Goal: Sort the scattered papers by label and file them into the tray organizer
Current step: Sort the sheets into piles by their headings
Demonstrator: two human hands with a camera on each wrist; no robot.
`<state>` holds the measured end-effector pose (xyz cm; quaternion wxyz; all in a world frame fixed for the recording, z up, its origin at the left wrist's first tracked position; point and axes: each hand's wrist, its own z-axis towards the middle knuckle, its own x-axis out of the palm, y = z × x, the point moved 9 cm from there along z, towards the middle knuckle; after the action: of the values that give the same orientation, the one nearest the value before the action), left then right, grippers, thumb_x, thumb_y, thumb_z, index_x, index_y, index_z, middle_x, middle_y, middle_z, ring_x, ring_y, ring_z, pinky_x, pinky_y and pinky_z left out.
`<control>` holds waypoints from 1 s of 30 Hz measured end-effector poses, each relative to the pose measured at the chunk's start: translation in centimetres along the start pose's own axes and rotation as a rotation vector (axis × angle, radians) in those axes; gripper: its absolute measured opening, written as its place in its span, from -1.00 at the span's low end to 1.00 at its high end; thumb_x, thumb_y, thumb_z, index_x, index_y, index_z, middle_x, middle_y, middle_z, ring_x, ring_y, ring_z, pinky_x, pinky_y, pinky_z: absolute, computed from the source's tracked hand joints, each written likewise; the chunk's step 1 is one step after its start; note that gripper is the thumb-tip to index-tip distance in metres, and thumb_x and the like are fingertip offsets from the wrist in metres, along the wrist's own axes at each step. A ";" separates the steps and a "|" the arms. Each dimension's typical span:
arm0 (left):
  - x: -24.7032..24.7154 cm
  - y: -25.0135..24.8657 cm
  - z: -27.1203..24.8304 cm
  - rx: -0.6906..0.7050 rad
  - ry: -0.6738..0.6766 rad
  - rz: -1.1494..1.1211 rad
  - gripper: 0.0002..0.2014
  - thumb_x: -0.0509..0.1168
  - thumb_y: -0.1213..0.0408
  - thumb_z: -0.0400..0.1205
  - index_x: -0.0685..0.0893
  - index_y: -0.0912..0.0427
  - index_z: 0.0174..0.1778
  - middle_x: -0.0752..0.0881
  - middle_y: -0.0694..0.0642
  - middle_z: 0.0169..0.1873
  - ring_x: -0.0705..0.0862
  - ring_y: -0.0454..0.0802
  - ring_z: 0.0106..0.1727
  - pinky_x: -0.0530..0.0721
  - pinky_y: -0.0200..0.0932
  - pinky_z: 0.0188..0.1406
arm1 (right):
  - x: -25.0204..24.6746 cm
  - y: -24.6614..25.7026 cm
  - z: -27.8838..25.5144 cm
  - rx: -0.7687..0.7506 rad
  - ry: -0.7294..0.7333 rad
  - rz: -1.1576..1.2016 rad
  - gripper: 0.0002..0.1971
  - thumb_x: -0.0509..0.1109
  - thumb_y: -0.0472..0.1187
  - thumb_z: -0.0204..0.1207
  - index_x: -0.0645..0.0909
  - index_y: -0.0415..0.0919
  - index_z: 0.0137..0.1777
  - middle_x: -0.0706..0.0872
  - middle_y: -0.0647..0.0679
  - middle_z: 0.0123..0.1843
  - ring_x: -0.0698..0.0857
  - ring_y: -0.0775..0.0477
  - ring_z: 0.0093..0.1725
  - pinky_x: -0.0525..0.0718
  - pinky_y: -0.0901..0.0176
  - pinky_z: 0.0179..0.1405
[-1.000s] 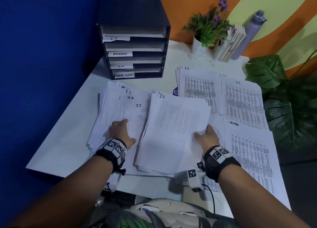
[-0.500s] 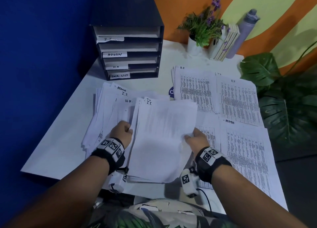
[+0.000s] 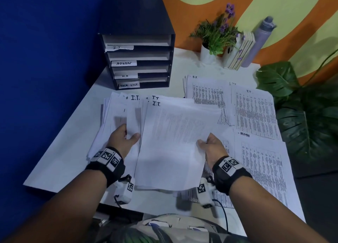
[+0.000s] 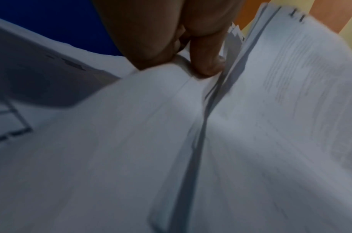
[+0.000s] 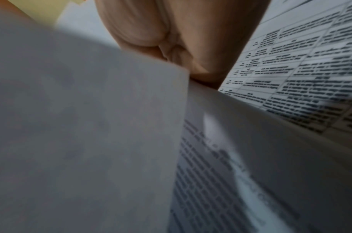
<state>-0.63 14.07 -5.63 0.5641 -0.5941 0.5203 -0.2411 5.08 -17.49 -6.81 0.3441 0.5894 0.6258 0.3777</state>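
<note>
A stack of papers marked I.T. [image 3: 173, 142] is lifted off the white table [image 3: 60, 162] in front of me. My right hand [image 3: 210, 145] pinches its right edge, thumb on top; the right wrist view shows my right hand [image 5: 187, 47] at that stack's [image 5: 81, 126] edge. My left hand [image 3: 124, 138] grips the edge of a second bundle of I.T. papers [image 3: 117, 118] to the left, and in the left wrist view my left hand [image 4: 191, 47] has its thumb pressed on these sheets [image 4: 111, 141]. The black tray organizer [image 3: 139, 59], labelled I.T., ADMIN, H.R. and TASK LIST, stands at the back.
Printed sheets marked H.R. [image 3: 206, 94], I.T. [image 3: 254, 112] and ADMIN [image 3: 261, 165] lie on the table's right side. A potted plant [image 3: 215, 39], books [image 3: 239, 52] and a bottle [image 3: 259, 41] stand at the back. Large green leaves [image 3: 307, 118] overhang the right edge. A blue wall is on the left.
Both hands have drawn closer together and lifted the I.T. stack higher; the stack has slid left over the left pile, covering the H.R. mark there.
</note>
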 end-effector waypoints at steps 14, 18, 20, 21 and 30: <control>1.2 -6.7 0.2 0.056 -0.195 0.004 -0.56 0.32 0.38 0.64 0.41 0.08 0.43 0.63 0.03 0.27 0.62 0.10 0.29 0.54 -0.03 0.34 | 3.4 5.3 -0.2 -0.182 0.171 -0.209 -0.17 0.45 -0.17 0.53 0.03 0.35 0.61 0.31 0.06 0.63 0.34 -0.01 0.58 0.33 -0.17 0.58; 1.7 -7.7 0.9 0.082 -0.235 -0.135 -0.54 0.35 0.38 0.63 0.43 0.02 0.42 0.65 -0.04 0.22 0.64 0.03 0.25 0.59 -0.05 0.24 | 1.2 4.9 -0.9 -0.154 0.060 -0.347 -0.48 0.29 -0.36 0.61 0.36 -0.01 0.53 0.59 0.15 0.35 0.57 0.01 0.38 0.50 0.05 0.43; 3.7 -7.2 1.0 0.048 -0.123 -0.192 -0.45 0.33 0.34 0.65 0.33 -0.01 0.54 0.58 -0.04 0.31 0.60 -0.02 0.30 0.59 -0.02 0.27 | -1.6 5.1 -0.3 -0.112 -0.102 -0.298 -0.49 0.25 -0.42 0.61 0.39 -0.02 0.52 0.58 0.12 0.35 0.55 -0.04 0.41 0.54 0.11 0.36; 4.7 -6.5 1.1 0.015 -0.064 -0.182 -0.40 0.33 0.31 0.65 0.26 -0.05 0.58 0.52 -0.04 0.39 0.55 -0.03 0.36 0.57 0.05 0.33 | -3.3 5.1 0.3 -0.085 -0.174 -0.236 -0.45 0.25 -0.44 0.60 0.36 -0.03 0.55 0.55 0.03 0.43 0.52 -0.11 0.46 0.54 0.04 0.39; 7.2 -0.5 1.2 -0.038 0.064 0.559 -0.34 0.33 0.07 0.63 0.26 0.03 0.64 0.19 0.14 0.66 0.17 0.10 0.66 0.22 0.16 0.61 | -22.3 9.5 4.1 -0.089 -0.653 -0.379 -0.69 0.24 -0.46 0.50 0.62 -0.32 0.21 0.69 -0.21 -0.02 0.65 -0.19 -0.07 0.59 0.15 -0.04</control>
<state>3.02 8.12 -7.63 0.5807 -0.4303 0.6858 -0.0852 14.70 -39.23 -0.74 0.6143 0.5369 0.5643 0.1264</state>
